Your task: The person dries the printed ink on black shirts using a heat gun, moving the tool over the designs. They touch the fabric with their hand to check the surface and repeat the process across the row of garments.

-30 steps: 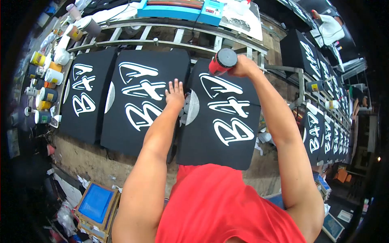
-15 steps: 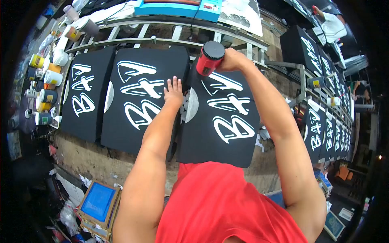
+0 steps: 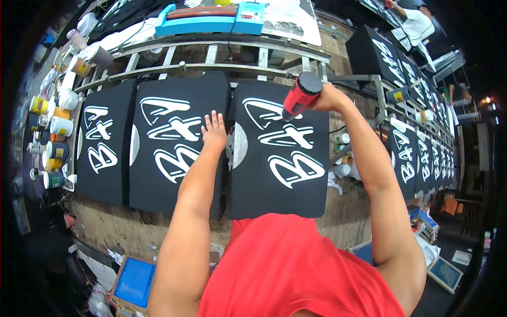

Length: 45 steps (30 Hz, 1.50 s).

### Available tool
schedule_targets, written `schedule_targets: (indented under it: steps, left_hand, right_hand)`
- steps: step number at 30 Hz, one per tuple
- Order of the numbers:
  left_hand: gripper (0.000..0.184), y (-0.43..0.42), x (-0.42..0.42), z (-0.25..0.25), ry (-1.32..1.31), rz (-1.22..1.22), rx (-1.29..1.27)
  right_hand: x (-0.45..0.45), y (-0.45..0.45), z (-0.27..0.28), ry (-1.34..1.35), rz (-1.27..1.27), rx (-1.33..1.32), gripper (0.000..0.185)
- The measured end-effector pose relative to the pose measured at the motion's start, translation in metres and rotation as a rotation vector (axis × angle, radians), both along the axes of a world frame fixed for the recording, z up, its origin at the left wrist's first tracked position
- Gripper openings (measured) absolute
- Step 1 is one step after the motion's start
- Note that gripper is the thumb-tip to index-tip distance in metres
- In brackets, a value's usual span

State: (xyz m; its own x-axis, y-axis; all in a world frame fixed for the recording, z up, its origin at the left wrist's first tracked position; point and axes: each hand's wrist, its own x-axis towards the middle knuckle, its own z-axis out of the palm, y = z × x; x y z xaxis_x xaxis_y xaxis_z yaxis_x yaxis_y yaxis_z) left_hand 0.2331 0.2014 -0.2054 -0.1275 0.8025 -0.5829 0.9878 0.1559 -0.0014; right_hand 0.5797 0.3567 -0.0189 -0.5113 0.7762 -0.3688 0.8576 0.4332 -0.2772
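My right hand is wrapped round the handle of a red heat gun with a dark round back end. Its nozzle points down over the upper right part of the white lettering on a black shirt panel in front of me. My left hand lies with fingers spread on the right edge of the neighbouring black panel, beside its white lettering. A pale grey half-round patch shows on the left edge of the panel under the heat gun.
Another printed black panel lies at the left. Tubs of ink crowd the far left side. Behind the panels runs a metal rail frame, with a blue machine beyond. More printed panels line the right; a person stands farther back.
The heat gun has moved from the panel's upper left corner rightward and toward me, tilting more. My left hand stays spread on the neighbouring panel. The camera view has shifted slightly.
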Motion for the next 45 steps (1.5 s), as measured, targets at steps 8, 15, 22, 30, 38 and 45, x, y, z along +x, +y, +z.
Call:
schedule_targets:
  steps: [8, 15, 22, 30, 38, 45]
  left_hand:
    - [0.08, 0.001, 0.001, 0.007, -0.003, -0.016, -0.018]
    - [0.082, -0.001, 0.004, 0.009, 0.093, -0.071, -0.053]
    - [0.08, -0.004, 0.002, 0.008, 0.015, -0.028, -0.021]
    - [0.152, -0.001, 0.002, 0.013, -0.028, -0.022, 0.001]
    - [0.073, -0.004, -0.005, 0.006, -0.051, 0.008, 0.021]
    - [0.141, 0.002, 0.001, -0.025, -0.097, 0.058, 0.139]
  right_hand:
    - [0.07, -0.014, -0.003, -0.089, -0.12, 0.07, 0.049]
    - [0.081, 0.002, -0.004, -0.037, -0.155, -0.007, 0.049]
    - [0.044, 0.012, -0.002, 0.005, -0.059, 0.06, 0.048]
    - [-0.007, 0.025, -0.008, 0.013, 0.041, 0.137, 0.046]
    - [-0.084, 0.022, -0.017, -0.024, 0.045, 0.114, 0.042]
    - [-0.13, 0.016, -0.012, 0.011, 0.092, 0.075, 0.045]
